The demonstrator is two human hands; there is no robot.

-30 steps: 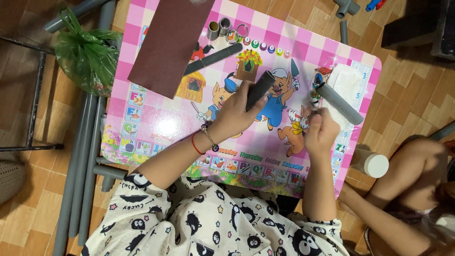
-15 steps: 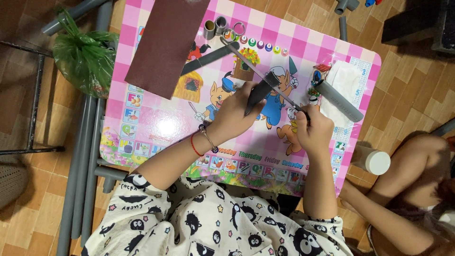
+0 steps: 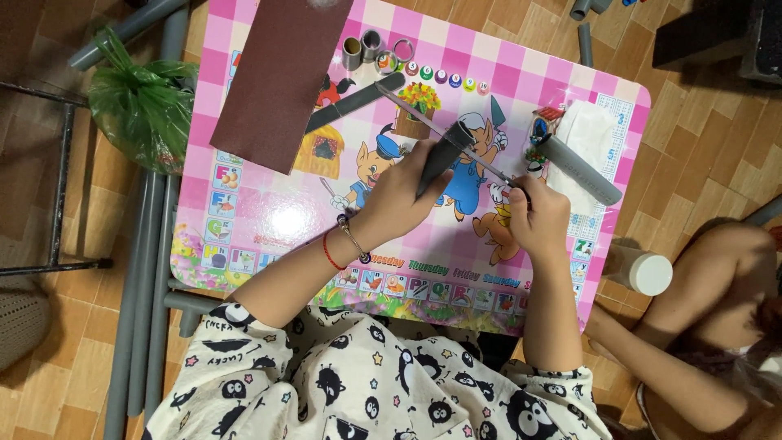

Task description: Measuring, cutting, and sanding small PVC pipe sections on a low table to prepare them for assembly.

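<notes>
Over the pink cartoon-printed counter (image 3: 269, 220), the left hand (image 3: 399, 200) is closed around a short dark grey tube piece (image 3: 440, 163), gripping its lower end so that the upper end sticks up and away from the person, tilted toward the far right. The right hand (image 3: 533, 216) is closed on the near end of a long thin metal file (image 3: 444, 130), whose blade runs diagonally from that hand up toward the far left, crossing the top of the tube piece and touching it there. The file's long axis lies near-right to far-left; the tube's runs near-left to far-right, so the two cross close to the tube's upper end. Judging by this, the working of the tube's end appears to be under way and not finished; how much has been taken off is too small to tell. Far left on the counter lies a brown-red sandpaper sheet (image 3: 281, 77), with a flat dark strip (image 3: 354, 102) just beside it and a few short tube rings (image 3: 371, 45) near the far edge. A longer grey pipe (image 3: 582, 171) rests on a white cloth (image 3: 590, 134) at the right. A green plastic bag (image 3: 142, 102) sits off the counter's left side, and another person's arm (image 3: 692, 342) shows at lower right.
</notes>
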